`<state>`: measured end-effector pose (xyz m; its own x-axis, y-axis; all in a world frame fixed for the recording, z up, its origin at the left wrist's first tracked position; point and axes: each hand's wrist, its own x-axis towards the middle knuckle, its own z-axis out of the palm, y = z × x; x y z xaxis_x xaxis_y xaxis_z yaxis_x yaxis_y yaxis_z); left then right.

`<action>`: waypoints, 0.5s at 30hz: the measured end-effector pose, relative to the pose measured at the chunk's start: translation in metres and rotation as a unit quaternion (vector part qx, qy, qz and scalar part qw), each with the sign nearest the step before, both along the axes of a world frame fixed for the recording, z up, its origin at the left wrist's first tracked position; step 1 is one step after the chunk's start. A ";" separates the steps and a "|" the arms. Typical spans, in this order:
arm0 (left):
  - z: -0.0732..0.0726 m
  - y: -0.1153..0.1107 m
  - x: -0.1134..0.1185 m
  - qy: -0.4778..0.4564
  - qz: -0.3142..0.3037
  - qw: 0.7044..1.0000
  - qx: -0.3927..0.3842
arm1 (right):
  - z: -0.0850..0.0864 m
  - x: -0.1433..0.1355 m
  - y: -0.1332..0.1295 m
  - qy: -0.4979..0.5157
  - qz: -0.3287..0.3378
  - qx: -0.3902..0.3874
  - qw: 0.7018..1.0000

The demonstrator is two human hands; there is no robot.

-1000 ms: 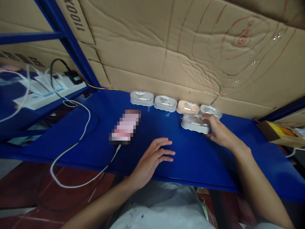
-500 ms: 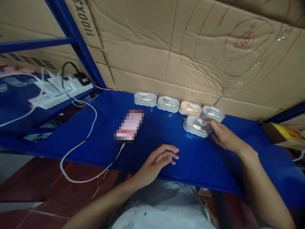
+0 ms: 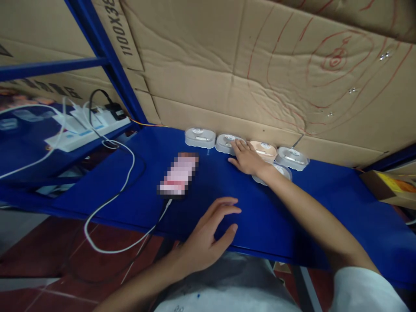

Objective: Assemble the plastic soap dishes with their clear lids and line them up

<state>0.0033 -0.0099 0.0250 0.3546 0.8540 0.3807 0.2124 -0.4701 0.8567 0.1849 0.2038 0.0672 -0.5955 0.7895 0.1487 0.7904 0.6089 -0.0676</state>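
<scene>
Several oval lidded cases stand on the blue table (image 3: 221,173) along the cardboard. The leftmost grey case (image 3: 199,138) is beside a second grey case (image 3: 222,144), whose right part is under the fingers of my right hand (image 3: 248,160). That hand is open, palm down, also in front of the peach case (image 3: 268,151). Farther right is a grey case (image 3: 293,158). Another grey case (image 3: 283,171) lies in front of the row, partly hidden by my right wrist. My left hand (image 3: 211,234) hovers near the front edge, fingers apart and holding nothing.
A phone (image 3: 178,175) with a white cable (image 3: 125,182) lies left of centre. A power strip (image 3: 87,134) stands at the left, near the blue frame (image 3: 120,65). An open cardboard box (image 3: 390,188) is at the right edge.
My right hand has left the front grey case and moved left to the second grey case. My left hand's thumb has spread away from its fingers.
</scene>
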 end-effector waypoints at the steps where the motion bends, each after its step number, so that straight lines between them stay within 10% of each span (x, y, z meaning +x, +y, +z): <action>1: 0.000 0.002 -0.002 0.036 0.026 0.999 0.028 | 0.000 0.000 -0.008 -0.002 0.001 -0.001 1.000; 6: -0.008 0.017 -0.003 0.182 0.171 0.959 0.132 | 0.025 0.053 -0.097 0.006 0.161 -0.057 0.985; 11: -0.010 0.019 -0.003 0.282 0.172 0.935 0.131 | 0.027 0.143 -0.131 -0.008 0.012 0.046 0.999; 15: 0.002 0.005 -0.006 0.326 0.123 0.927 0.139 | 0.007 0.150 -0.116 -0.009 0.016 0.034 0.999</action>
<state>-0.0030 -0.0046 0.0271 0.3945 0.8406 0.3711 0.7721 -0.5222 0.3621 0.3346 0.0875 0.0741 -0.6240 0.7581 0.1895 0.7707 0.6371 -0.0110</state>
